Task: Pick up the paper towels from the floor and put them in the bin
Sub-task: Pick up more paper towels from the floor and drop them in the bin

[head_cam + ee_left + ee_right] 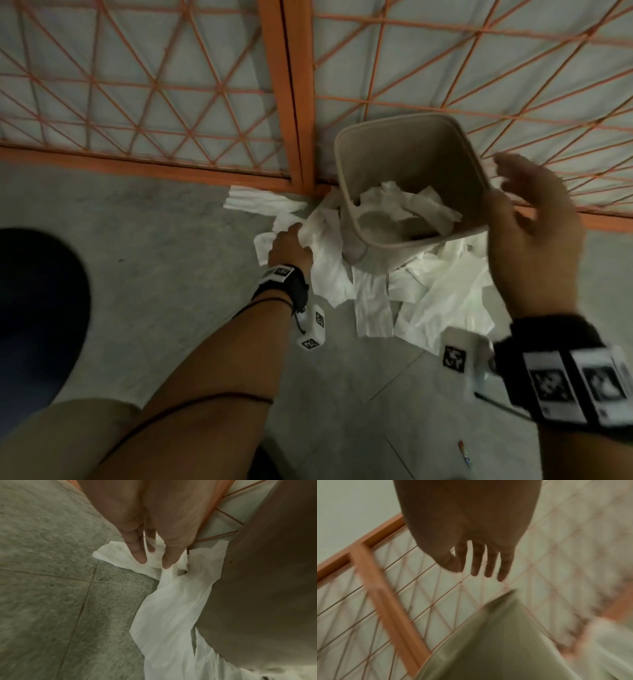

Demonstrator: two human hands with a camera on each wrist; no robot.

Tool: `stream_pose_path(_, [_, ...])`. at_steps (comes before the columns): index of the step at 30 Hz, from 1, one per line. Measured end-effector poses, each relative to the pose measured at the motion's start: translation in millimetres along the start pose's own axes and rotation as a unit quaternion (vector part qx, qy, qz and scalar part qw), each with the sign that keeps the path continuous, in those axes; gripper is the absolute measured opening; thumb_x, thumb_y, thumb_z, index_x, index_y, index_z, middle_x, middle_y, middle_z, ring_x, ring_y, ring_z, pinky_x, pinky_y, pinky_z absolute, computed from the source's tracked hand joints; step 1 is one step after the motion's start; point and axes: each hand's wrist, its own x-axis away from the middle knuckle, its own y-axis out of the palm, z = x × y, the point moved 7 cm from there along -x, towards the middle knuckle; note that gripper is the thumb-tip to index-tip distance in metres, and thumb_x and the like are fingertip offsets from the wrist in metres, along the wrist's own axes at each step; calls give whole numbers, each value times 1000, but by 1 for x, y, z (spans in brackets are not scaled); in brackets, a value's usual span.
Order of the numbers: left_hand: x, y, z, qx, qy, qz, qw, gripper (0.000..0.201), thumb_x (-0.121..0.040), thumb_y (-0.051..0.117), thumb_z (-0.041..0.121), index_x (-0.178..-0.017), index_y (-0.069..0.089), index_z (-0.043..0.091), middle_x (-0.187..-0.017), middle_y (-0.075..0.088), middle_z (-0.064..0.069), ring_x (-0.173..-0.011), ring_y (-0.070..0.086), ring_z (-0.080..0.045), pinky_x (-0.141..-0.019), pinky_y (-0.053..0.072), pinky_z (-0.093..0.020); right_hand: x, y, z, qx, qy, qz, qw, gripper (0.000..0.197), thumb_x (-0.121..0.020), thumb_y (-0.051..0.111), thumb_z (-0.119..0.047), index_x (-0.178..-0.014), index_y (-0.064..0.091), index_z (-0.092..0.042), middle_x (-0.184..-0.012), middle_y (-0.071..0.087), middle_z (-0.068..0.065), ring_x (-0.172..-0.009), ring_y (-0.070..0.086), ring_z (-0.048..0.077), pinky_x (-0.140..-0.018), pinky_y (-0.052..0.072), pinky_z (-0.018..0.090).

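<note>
Many towels (pixel 411 291) lie on the floor round the bin (pixel 346 192), some inside. They look light, limp and tearable: bunch several. The left hand (pixel 289 248) pinches one; the right hand (pixel 534 219) hovers spread, empty.

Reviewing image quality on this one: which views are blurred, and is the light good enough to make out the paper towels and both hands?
Head view: dim but readable, the paper towels on the floor and bin clear, the right hand motion-smeared. Left wrist view: fairly sharp, the left hand on a towel, with wide-angle stretching. Right wrist view: heavy motion blur, the hand a dark silhouette with spread fingers.
</note>
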Motion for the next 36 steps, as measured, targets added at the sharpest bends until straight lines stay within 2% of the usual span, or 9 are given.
stream_pose_path(4, [-3,-13,3,55,-13,65,996,34,-95,51,21,-126,61,10,-130,63,-14,-121,57,-33,-99,43,-32,83,-35,89,-121,209,145,960,20,-86,53,-16,-96,70,-20,-87,70,-4,-77,64,21,-72,51,40])
stream_pose_path(8, [11,-38,5,168,-35,156,973,25,-92,51,26,-95,67,7,-101,72,-14,-99,65,-32,-76,40,-23,145,33,149,-29,326,-3,945,19,-79,52,-26,-76,70,-33,-81,72,7,-70,65,28,-72,53,45])
stream_pose_path(12, [20,-58,-1,343,-53,160,924,16,-82,56,35,-68,57,26,-91,70,-9,-86,71,-33,-72,60,-32,156,148,151,14,289,-215,933,25,-89,59,-28,-111,68,-21,-120,62,8,-106,65,31,-96,52,47])
stream_pose_path(18, [68,-109,12,488,-2,162,858,3,-88,60,-1,-89,57,1,-87,63,-8,-80,68,-16,-67,62,-32,146,240,146,141,233,-373,887,71,-86,62,-49,-147,31,-29,-146,34,5,-127,49,32,-102,46,47])
stream_pose_path(25, [119,-202,39,446,162,238,847,19,-80,44,-3,-85,50,14,-63,62,8,-63,58,-6,-62,48,-27,128,238,157,219,159,-382,883,27,-97,42,-26,-117,55,-14,-119,56,14,-108,60,38,-86,50,44])
stream_pose_path(27, [118,-219,63,363,202,231,880,12,-82,51,4,-85,58,14,-74,60,-4,-70,58,-7,-73,53,-31,131,231,159,207,180,-395,877,26,-97,43,-25,-113,58,-11,-118,61,15,-107,61,37,-87,49,41])
stream_pose_path(30, [127,-224,116,371,297,220,852,17,-84,48,4,-75,51,19,-73,54,-1,-70,53,-15,-72,51,-32,138,211,158,139,256,-410,864,20,-94,54,-24,-106,64,-12,-115,67,14,-106,63,33,-89,50,35])
stream_pose_path(33, [151,-206,185,384,358,213,824,20,-85,48,-1,-74,49,16,-68,46,11,-64,44,0,-63,38,-16,136,172,146,65,283,-366,884,3,-90,60,-17,-93,60,-18,-97,68,4,-84,61,20,-60,45,7])
stream_pose_path(36, [141,-171,227,323,349,175,862,7,-88,54,13,-84,59,14,-75,56,12,-71,53,0,-65,45,-16,130,123,126,-12,295,-292,910,3,-89,65,-11,-92,64,-11,-85,65,9,-70,60,17,-51,48,7])
